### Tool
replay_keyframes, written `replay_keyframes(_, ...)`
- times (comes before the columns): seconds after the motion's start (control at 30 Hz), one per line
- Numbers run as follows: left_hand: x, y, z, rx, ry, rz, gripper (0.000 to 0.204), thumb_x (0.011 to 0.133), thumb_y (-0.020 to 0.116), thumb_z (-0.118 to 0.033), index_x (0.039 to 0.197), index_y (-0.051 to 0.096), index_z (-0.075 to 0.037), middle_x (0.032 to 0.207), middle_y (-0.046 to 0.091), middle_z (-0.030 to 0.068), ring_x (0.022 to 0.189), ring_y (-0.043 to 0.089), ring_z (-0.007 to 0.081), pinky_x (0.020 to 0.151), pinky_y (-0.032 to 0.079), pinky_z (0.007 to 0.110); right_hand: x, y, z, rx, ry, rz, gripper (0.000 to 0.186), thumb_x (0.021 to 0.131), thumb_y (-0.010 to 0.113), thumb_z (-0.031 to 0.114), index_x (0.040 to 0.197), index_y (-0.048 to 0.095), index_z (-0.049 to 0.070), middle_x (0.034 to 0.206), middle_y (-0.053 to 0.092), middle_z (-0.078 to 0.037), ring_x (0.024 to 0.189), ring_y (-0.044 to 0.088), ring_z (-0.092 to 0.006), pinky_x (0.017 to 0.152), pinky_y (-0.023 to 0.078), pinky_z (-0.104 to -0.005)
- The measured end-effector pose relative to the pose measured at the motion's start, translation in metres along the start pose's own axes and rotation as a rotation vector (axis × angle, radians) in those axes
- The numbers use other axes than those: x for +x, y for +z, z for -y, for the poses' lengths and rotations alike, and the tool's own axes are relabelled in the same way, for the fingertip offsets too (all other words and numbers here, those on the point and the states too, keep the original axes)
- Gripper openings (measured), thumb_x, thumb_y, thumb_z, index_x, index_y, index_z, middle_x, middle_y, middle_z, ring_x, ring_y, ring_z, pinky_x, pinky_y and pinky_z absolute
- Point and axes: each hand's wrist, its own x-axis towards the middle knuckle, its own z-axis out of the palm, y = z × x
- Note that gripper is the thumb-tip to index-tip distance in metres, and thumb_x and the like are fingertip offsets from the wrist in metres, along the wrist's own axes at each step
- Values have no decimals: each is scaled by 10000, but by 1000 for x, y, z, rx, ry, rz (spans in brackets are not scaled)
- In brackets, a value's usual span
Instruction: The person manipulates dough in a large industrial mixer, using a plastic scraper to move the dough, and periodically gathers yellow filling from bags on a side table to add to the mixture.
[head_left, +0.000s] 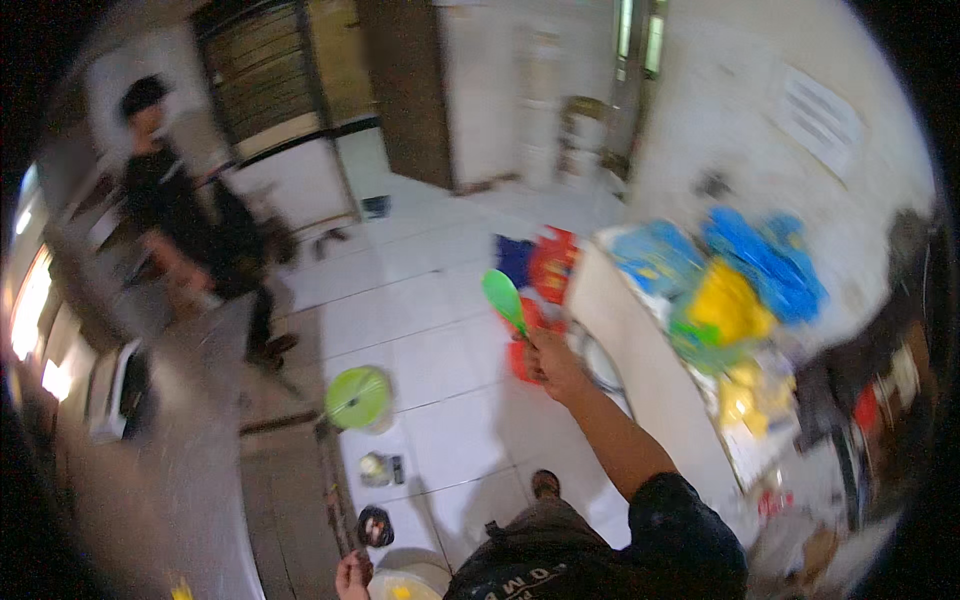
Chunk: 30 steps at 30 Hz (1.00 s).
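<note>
In front of me, above the tiled floor, my right hand (pixel 548 358) is closed round the handle of a large green plastic spoon (pixel 502 294), its bowl pointing up and away. Low in the picture, my left hand (pixel 353 577) has its fingers curled beside a pale bucket (pixel 425 566) with something yellow inside. What those fingers hold, if anything, cannot be made out. Just beyond that hand sits a small dark bundle (pixel 375 526), blurred.
A lime-green tub (pixel 358 397) stands on the floor left of centre. To my right, a counter (pixel 640 345) bears blue bags (pixel 765 262) and a yellow bag (pixel 728 303). Red items (pixel 554 265) lie by its end. A person (pixel 185 215) in dark clothes stands at the left.
</note>
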Motion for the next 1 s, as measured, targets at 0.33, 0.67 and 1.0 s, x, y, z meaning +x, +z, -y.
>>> replay_keyframes(0.33, 82, 253, -121, 137, -14, 393, 380, 900, 505, -190, 1198, 472, 43, 1107, 566, 158, 998, 567, 247, 844, 471, 329, -27, -313, 70, 91, -195, -975, 273, 929, 410, 289, 956, 543, 52, 528, 340, 27, 384, 257, -75, 343, 210, -237)
replay_keyframes(0.67, 111, 352, -135, 307, 64, 656, 406, 926, 466, -269, 1233, 452, -4, 1072, 588, 134, 954, 577, 196, 821, 461, 311, -23, -442, 110, -28, -1, -1272, 274, 919, 405, 249, 920, 564, 26, 486, 335, -14, 351, 289, -160, 359, 226, -316)
replay_keyframes(1.0, 117, 372, -125, 299, 81, 710, 407, 924, 471, -271, 1219, 458, 9, 1097, 574, 149, 956, 572, 211, 817, 470, 322, -14, -467, 118, -212, -198, -1395, 236, 839, 495, 177, 873, 623, -19, 719, 607, -136, 652, 558, -282, 613, 414, -396)
